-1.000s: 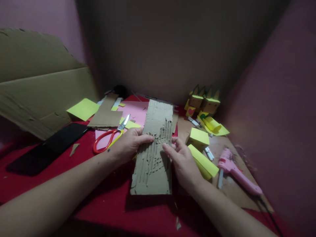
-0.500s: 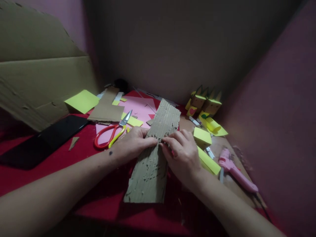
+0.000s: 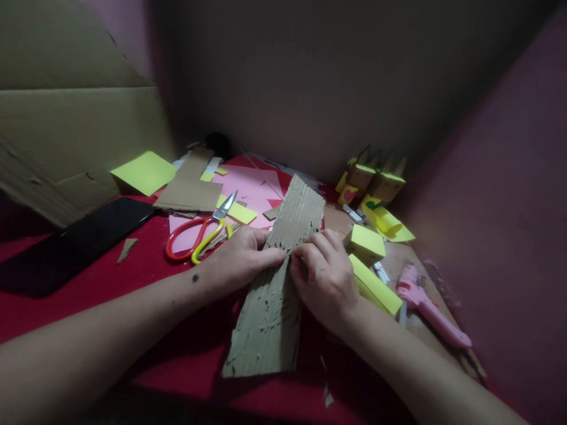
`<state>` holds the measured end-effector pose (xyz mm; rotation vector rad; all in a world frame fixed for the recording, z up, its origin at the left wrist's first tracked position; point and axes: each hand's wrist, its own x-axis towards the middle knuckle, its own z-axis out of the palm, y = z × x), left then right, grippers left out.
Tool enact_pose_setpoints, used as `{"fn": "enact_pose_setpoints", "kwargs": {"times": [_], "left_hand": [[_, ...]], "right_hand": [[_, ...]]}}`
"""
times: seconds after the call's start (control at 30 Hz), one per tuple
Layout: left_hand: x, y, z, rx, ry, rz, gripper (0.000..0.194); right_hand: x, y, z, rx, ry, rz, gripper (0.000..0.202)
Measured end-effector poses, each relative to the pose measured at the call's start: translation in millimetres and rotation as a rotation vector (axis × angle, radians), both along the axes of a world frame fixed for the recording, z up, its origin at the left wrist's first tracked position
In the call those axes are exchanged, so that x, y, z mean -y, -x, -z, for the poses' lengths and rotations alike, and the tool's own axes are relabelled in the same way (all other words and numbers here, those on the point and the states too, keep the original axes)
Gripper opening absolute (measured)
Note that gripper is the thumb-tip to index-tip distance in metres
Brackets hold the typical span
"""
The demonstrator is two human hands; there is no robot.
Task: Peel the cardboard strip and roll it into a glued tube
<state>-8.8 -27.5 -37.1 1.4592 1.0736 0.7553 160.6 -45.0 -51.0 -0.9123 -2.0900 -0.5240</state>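
A long cardboard strip (image 3: 270, 307) with exposed ridges and small torn bits slants across the middle, above the red cloth. My left hand (image 3: 248, 254) grips its left edge, thumb lying on top and the other fingers partly hidden beneath. At the strip's right side, my right hand (image 3: 323, 268) has its fingers pinched together at the torn patch near the left thumb. Whether a loose shred is between those fingertips is too small to tell. Scissors (image 3: 206, 236) with red and yellow handles lie just left of my left hand.
A black phone (image 3: 80, 242) and large cardboard sheet (image 3: 84, 136) are at left. Pink paper (image 3: 252, 183) lies behind the strip. To the right are a yellow-topped box (image 3: 365, 242), a pink glue gun (image 3: 429, 310) and small cardboard figures (image 3: 372, 177).
My right fingers have curled in more tightly at the torn patch. The strip's near end sits slightly lower in view. The camera view has shifted a little.
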Motion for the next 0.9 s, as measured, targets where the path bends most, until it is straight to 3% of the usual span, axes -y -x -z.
{"fn": "enact_pose_setpoints", "kwargs": {"times": [0.3, 0.67, 0.9], "left_hand": [[-0.6, -0.3, -0.6, -0.002, 0.047, -0.012, 0.022], [2.1, -4.1, -5.5, -0.084, 0.012, 0.074, 0.019], [-1.5, -2.6, -3.1, -0.094, 0.016, 0.089, 0.021]], "right_hand": [[4.1, -6.2, -2.9, -0.083, 0.12, -0.111, 0.016], [11.8, -7.3, -22.6, 0.394, 0.162, -0.08, 0.032], [5.6, -9.3, -8.6, 0.32, 0.072, -0.117, 0.028]]}}
